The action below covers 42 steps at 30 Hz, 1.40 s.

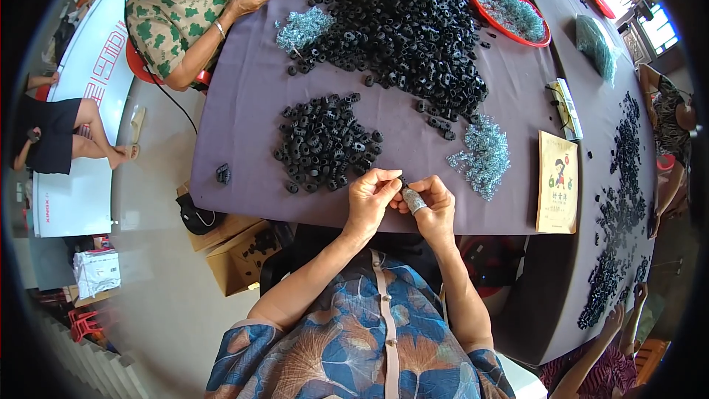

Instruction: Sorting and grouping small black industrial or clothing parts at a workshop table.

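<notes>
Close together at the table's near edge, my left hand (371, 201) and my right hand (432, 209) are both closed, fingertips pinching a small black plastic part (402, 181) between them. My fingers hide most of the part. A grey wrapping (413, 200) covers my right thumb. Just beyond my left hand lies a pile of small, hollow black plastic parts (325, 140). To the right of my right hand is a heap of pale bluish, coil-like pieces (484, 159), seemingly small springs.
A far larger black heap (413, 29) covers the table's middle. Beside it are another bluish heap (305, 28) and a red tray (548, 38) of bluish pieces. A yellow booklet (557, 185) lies at right. A co-worker (181, 18) sits far left; an open cardboard box (233, 258) stands below.
</notes>
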{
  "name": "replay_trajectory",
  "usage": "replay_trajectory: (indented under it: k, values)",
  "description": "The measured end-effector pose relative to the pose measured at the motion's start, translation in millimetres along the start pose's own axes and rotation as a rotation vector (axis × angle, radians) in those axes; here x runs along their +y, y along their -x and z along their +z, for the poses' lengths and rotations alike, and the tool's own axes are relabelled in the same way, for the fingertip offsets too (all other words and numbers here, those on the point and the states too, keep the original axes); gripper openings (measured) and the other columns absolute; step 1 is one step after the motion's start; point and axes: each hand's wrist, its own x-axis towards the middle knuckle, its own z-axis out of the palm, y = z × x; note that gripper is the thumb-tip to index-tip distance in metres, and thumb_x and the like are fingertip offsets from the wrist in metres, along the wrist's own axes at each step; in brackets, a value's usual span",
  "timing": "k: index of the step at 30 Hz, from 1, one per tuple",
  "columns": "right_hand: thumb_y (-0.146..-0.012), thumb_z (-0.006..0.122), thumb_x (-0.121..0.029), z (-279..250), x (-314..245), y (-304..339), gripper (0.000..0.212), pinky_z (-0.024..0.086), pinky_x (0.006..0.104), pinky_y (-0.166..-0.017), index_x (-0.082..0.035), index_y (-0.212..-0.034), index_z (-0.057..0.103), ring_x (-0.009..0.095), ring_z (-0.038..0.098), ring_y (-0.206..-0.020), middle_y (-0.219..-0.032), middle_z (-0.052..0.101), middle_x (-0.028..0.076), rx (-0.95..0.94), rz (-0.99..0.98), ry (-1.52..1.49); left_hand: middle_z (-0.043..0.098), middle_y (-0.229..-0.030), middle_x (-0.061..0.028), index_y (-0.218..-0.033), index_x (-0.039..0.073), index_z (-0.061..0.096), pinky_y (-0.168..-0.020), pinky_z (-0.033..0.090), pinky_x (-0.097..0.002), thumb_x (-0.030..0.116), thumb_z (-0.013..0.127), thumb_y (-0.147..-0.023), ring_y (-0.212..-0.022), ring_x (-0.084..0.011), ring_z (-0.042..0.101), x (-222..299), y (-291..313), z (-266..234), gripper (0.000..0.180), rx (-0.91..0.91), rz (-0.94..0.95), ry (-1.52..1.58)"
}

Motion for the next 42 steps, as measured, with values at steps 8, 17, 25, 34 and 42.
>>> replay_trajectory:
  k: [8, 17, 25, 34, 42]
  values:
    - [-0.082, 0.055, 0.009, 1.3, 0.0, 0.4, 0.007, 0.051, 0.0225, -0.058, 0.002, -0.082, 0.053, 0.010, 0.062, -0.066, -0.075, 0.063, 0.008, 0.002, 0.036, -0.010, 0.060, -0.075, -0.0007, -0.098, 0.003, 0.063, -0.054, 0.046, -0.0192, 0.002, 0.060, -0.086, -0.061, -0.0066, 0.055, -0.7, 0.9, -2.4, 0.013, -0.069, 0.113, -0.098]
    - [-0.078, 0.052, 0.013, 0.3, -0.2, -1.9, 0.011, 0.051, 0.0236, -0.058, 0.003, -0.084, 0.052, 0.012, 0.062, -0.065, -0.073, 0.064, 0.010, -0.018, 0.042, 0.027, 0.057, -0.071, 0.0010, -0.098, 0.001, 0.061, -0.057, 0.047, -0.0199, 0.001, 0.058, -0.087, -0.061, -0.0053, 0.052, 1.3, 3.7, -0.2, 0.011, -0.056, 0.268, -0.335]
    - [-0.082, 0.053, 0.011, 5.1, -1.1, 0.8, 0.010, 0.052, 0.0233, -0.062, 0.003, -0.087, 0.051, 0.011, 0.062, -0.068, -0.077, 0.064, 0.010, 0.000, 0.002, 0.078, 0.058, -0.074, 0.0018, -0.099, 0.002, 0.061, -0.056, 0.045, -0.0185, 0.004, 0.057, -0.088, -0.062, -0.0045, 0.053, 4.8, 1.7, -0.6, 0.012, -0.053, 0.097, -0.198]
    - [-0.083, 0.054, 0.011, 4.3, 2.3, 3.2, 0.011, 0.053, 0.0236, -0.065, 0.003, -0.090, 0.052, 0.012, 0.063, -0.071, -0.081, 0.064, 0.009, -0.018, -0.062, 0.011, 0.060, -0.078, 0.0005, -0.102, 0.002, 0.059, -0.055, 0.045, -0.0182, 0.004, 0.058, -0.088, -0.061, -0.0051, 0.054, 0.1, 1.1, -1.3, 0.014, -0.009, 0.021, -0.007]
    - [-0.084, 0.052, 0.011, 3.5, 3.6, 2.8, 0.010, 0.053, 0.0234, -0.062, 0.003, -0.089, 0.056, 0.011, 0.063, -0.067, -0.077, 0.065, 0.008, 0.021, -0.035, 0.029, 0.060, -0.076, 0.0003, -0.100, 0.002, 0.061, -0.054, 0.045, -0.0183, 0.003, 0.059, -0.087, -0.060, -0.0056, 0.054, -0.9, -2.7, -4.1, 0.013, -0.009, -0.020, 0.046]
